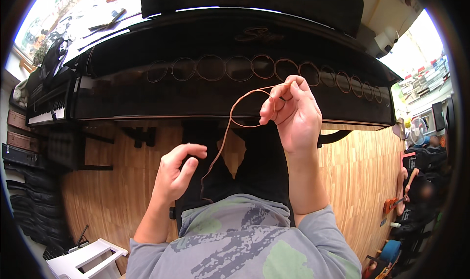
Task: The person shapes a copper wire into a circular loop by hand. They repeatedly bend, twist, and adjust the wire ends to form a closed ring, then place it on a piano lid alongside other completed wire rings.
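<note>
My right hand (296,110) is raised in front of a black piano (171,100), pinching a thin copper-coloured wire (231,115) between thumb and fingers. From that pinch the wire bends into a round loop below and to the left of my fingertips, and its long loose tail hangs down toward my shirt. Lower and to the left, my left hand (177,172) holds nothing, its thumb and forefinger apart, close beside the tail. Behind the hands, several round coils of similar wire (252,66) lie in a row along the piano's glossy top surface, some coppery, some duller.
Another keyboard (46,113) stands at the far left, near a dark padded bench (55,149). A white stool (90,259) is at the lower left. At right are a person with a small orange guitar (390,205) and a fan (417,132). The floor (362,181) is wooden.
</note>
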### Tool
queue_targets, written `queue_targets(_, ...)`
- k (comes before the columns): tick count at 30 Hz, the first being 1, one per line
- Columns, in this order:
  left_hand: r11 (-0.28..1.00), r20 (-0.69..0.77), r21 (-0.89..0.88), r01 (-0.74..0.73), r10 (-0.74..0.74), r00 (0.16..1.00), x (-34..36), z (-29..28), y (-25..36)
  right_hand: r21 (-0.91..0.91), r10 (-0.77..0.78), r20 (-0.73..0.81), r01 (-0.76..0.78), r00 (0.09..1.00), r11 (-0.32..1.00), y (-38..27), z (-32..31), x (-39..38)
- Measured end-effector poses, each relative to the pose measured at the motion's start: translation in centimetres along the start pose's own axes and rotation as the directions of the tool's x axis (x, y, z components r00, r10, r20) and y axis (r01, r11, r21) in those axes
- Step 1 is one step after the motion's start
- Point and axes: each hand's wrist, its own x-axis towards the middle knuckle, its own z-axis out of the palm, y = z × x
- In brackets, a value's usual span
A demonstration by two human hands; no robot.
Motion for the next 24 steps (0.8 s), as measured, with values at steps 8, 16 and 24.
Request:
queue_targets(8, 0.953, -0.05, -0.185, -0.239, 0.234, 0.971, 6.4, 1.9, 3.5, -0.083, 0.078, 0.213, -0.061, 0.974, 0.995, 1.5, 3.3, 0.3)
queue_targets(16, 0.831, -0.006, -0.556, -0.025, 0.026, 1.0, 7.1, 2.1, 2.6, -0.325, -0.074, 0.134, 0.114, 0.988, 0.939, 1.9, 1.7, 0.6)
queue_targets(24, 0.709, 0.016, -0.696, 0.111, -0.138, 0.99, 7.3, 1.0, 1.8, -0.769, 0.066, 0.334, 0.232, 0.94, 0.596, 2.0, 1.8, -0.5)
